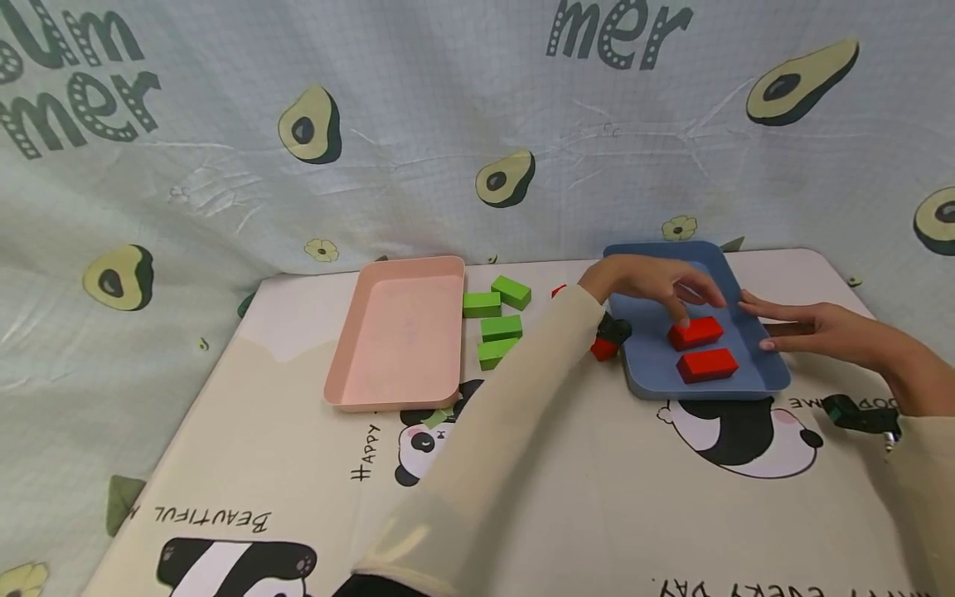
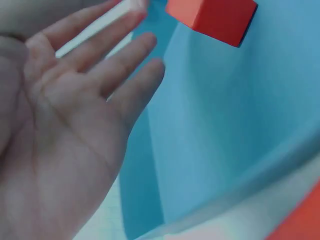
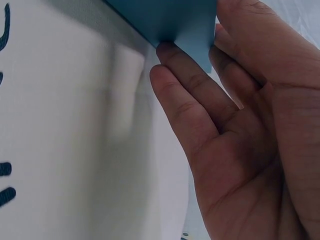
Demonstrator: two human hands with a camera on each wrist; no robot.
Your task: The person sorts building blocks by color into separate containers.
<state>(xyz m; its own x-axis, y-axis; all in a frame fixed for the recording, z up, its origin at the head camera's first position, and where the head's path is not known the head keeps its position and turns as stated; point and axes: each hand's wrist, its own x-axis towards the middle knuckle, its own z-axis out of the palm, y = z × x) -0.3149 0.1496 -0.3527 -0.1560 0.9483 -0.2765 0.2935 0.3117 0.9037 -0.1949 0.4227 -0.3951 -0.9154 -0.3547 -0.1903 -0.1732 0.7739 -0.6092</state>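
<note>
In the head view my left hand [image 1: 656, 283] reaches over the blue tray [image 1: 649, 385], a fingertip right at the farther red block [image 1: 696, 332]. The left wrist view has the same hand [image 2: 75, 120] with its fingers extended and spread beside a red block [image 2: 215, 20]. A nearer red block [image 1: 707, 366] lies in the tray in front of it. My right hand [image 1: 828, 336] stands at the tray's right wall, fingertips against its outside. Its fingers [image 3: 185, 102] look nearly straight in the right wrist view.
Left of the blue tray, a pink tray [image 1: 399, 332] stands beside several green blocks [image 1: 501, 328]. Another red block [image 1: 604, 348] shows partly behind the left wrist's camera, and a red corner [image 1: 558, 290] peeks past the sleeve. A printed cloth [image 1: 388, 99] hangs behind the table.
</note>
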